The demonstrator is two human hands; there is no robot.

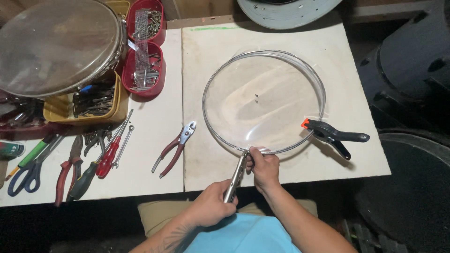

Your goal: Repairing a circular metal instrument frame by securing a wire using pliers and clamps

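A round clear drum skin in a metal hoop [264, 100] lies flat on the white board [206, 154]. My left hand [211, 206] grips the handles of silver locking pliers [236, 175], whose jaws meet the hoop's near edge. My right hand [264, 165] pinches the hoop rim right beside those jaws. A black spring clamp with an orange tip [333, 136] is clipped on the hoop's right edge.
Red-handled pliers [174, 149] lie left of the hoop. Further left sit screwdrivers, a wrench, pliers and scissors [70, 164]. Two red trays of screws [143, 70], a yellow tray [84, 105] and a finished drum [56, 44] stand at the back left.
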